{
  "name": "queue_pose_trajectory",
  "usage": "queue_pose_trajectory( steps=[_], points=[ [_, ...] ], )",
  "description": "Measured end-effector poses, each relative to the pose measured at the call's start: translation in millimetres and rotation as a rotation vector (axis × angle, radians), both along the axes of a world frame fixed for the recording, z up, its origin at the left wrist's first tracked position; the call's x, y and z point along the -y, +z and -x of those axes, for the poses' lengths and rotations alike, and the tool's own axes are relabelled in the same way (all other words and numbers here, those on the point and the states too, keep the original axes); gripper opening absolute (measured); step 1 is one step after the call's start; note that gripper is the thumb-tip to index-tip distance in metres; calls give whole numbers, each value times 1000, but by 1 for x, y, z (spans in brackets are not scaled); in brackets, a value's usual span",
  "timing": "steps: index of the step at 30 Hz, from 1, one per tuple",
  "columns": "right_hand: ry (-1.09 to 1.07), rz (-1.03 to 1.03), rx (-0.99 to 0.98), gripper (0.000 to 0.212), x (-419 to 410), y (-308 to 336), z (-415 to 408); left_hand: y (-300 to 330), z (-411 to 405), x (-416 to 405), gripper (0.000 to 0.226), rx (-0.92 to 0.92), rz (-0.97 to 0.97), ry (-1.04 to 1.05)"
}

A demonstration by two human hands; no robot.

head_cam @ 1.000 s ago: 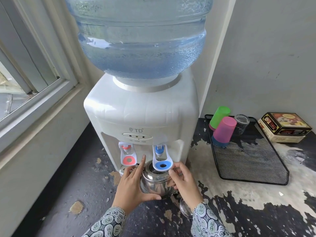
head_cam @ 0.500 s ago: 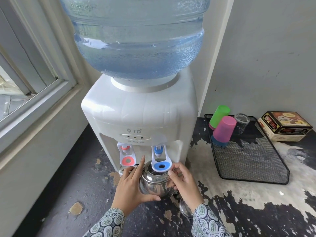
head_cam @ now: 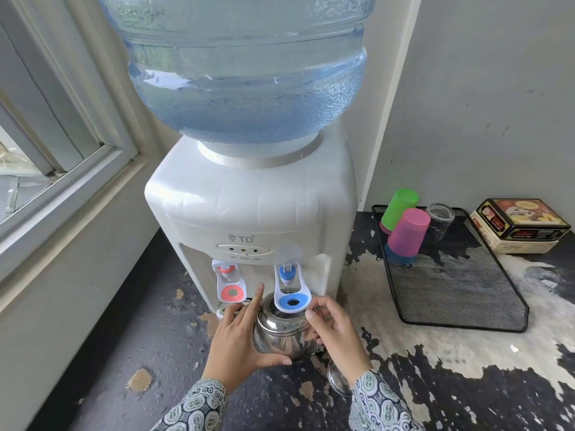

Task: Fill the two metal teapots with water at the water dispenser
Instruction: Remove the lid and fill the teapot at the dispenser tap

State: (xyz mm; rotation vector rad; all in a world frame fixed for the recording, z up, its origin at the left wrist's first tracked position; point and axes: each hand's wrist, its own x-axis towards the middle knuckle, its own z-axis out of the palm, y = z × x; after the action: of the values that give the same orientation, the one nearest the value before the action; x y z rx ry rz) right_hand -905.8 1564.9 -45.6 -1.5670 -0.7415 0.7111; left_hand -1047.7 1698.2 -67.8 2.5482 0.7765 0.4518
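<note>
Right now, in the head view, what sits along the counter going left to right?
Red tap → blue tap with the teapot under it → green cup → pink cup → glass → box.

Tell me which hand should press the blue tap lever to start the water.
Right, probably. The right hand has fingertips right beside the blue tap lever, while the left hand cups the shiny metal teapot, steadying it underneath.

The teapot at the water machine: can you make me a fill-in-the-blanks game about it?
1. The metal teapot sits under the ____ tap.
2. The left hand and right hand hold the teapot from ____ sides.
3. On the mesh tray, the pink cup stands in front of the ____ cup.

Missing words: blue; both; green
</note>
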Motion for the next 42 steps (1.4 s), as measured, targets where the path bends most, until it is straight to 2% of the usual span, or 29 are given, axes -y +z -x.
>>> queue_pose_trajectory(
  steps=[29,32,37,42],
  points=[
    [-2,19,-4,5,1,2,-2,-4,1,-3,129,-35,13,-18],
    [47,43,17,13,1,11,-4,-5,1,-3,128,-37,25,-21],
    [-35,-56,10,34,-1,37,-8,-5,1,-2,127,-4,11,-19],
    [93,-78,68,35,-4,60,-4,-5,1,-3,127,5,-12,-16]
  ],
)
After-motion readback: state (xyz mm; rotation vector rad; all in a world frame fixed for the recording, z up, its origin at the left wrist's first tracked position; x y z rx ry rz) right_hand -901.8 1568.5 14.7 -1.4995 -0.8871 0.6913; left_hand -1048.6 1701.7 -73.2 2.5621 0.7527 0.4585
